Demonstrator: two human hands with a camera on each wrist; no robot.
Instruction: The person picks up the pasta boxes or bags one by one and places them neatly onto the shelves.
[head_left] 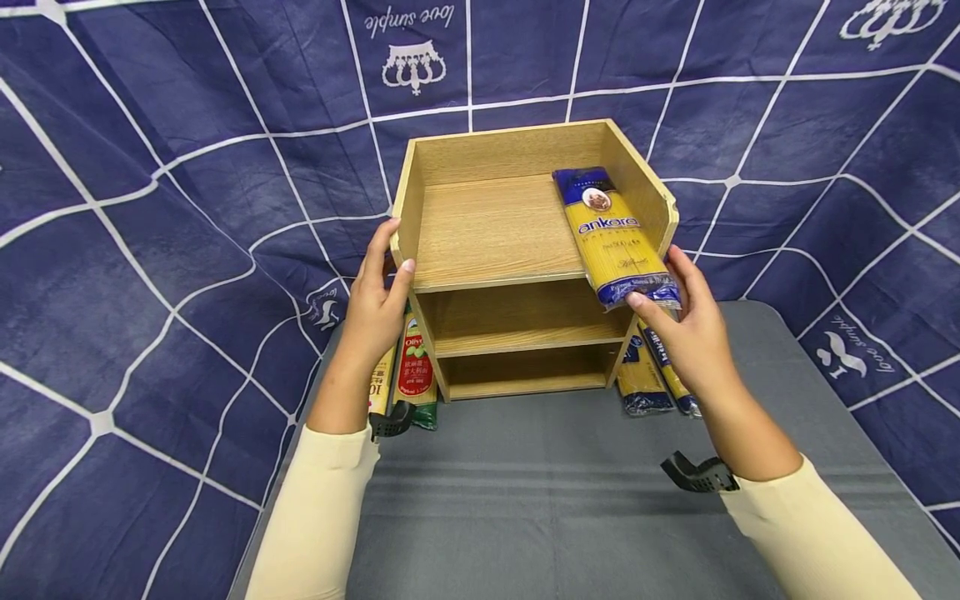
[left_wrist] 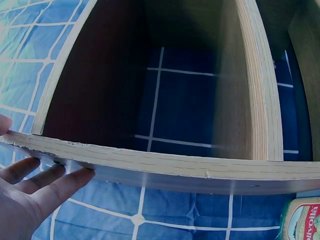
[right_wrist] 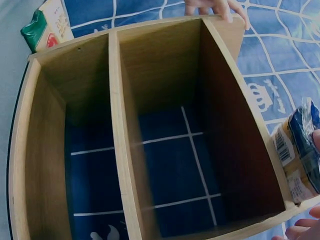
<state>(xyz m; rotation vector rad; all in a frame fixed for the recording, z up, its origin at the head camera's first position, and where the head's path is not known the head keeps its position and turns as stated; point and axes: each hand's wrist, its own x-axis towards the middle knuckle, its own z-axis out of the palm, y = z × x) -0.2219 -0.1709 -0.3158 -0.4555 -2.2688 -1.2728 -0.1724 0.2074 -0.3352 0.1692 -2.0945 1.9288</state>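
Observation:
A wooden shelf unit [head_left: 487,225] has an open-topped tray above two compartments. On its top board, along the right side panel, lies a yellow and blue packet of spaghetti [head_left: 611,237], its near end jutting past the front edge. My right hand [head_left: 693,337] has its thumb on that near end, with the fingers by the outside of the right panel. In the right wrist view, the spaghetti packet [right_wrist: 300,150] sits against the top board. My left hand [head_left: 372,312] grips the front of the left side panel; the left wrist view shows its fingers [left_wrist: 65,185] along the outer face.
Left of the unit, a red and green pasta packet [head_left: 415,367] and a yellow packet [head_left: 380,383] lie on the grey tabletop [head_left: 540,500]. Two more pasta packets [head_left: 642,379] lie by its right side. Blue checked cloth [head_left: 525,75] hangs behind and at both sides.

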